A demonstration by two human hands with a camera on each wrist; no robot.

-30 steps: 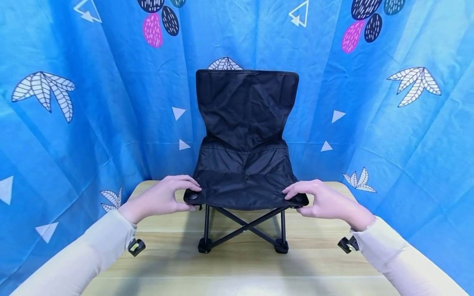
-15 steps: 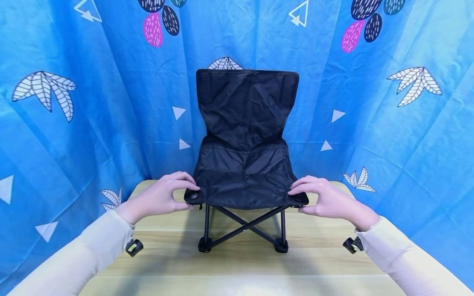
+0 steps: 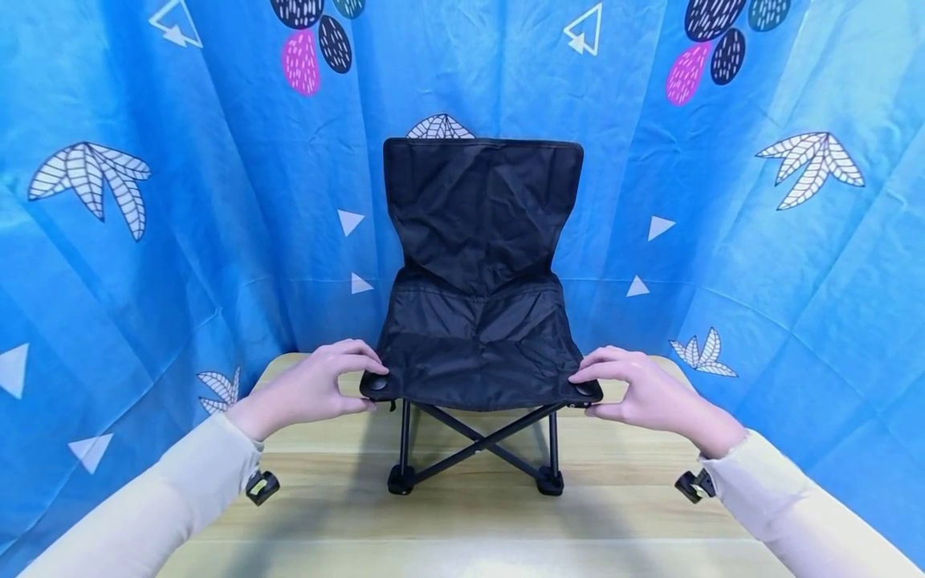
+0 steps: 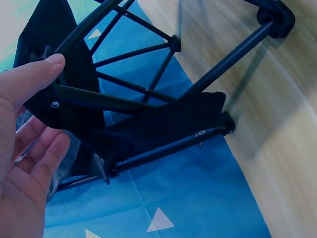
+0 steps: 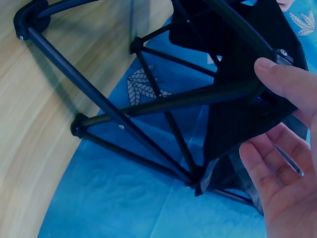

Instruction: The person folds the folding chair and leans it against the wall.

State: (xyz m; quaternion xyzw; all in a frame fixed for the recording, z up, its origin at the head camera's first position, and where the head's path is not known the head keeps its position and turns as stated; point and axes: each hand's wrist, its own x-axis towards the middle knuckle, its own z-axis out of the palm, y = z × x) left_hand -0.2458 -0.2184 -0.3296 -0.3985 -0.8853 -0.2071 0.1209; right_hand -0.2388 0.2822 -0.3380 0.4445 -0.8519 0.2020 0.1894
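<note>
A small black folding chair [image 3: 482, 217] stands upright and unfolded, with a fabric back and seat over crossed tube legs. My left hand [image 3: 312, 387] pinches the seat's front left corner, fingers on top and thumb beneath. At the front right corner, my right hand [image 3: 654, 395] does the same. In the left wrist view the left thumb [image 4: 42, 74] lies against the underside of the corner near a rivet. The right wrist view has the right thumb [image 5: 282, 82] at the other corner, above the crossed legs [image 5: 119, 116]. The chair's rear feet are hidden in the head view.
The chair's feet rest on a light wood tabletop [image 3: 470, 522]. A blue patterned curtain [image 3: 303, 201] hangs close behind the chair and along both sides. A small black device [image 3: 262, 486] is worn on the left wrist, another [image 3: 695, 485] on the right.
My right hand has shifted outward to the right, its fingertips sliding off the seat towards the corner. The left hand has edged slightly left. The chair stays in place.
</note>
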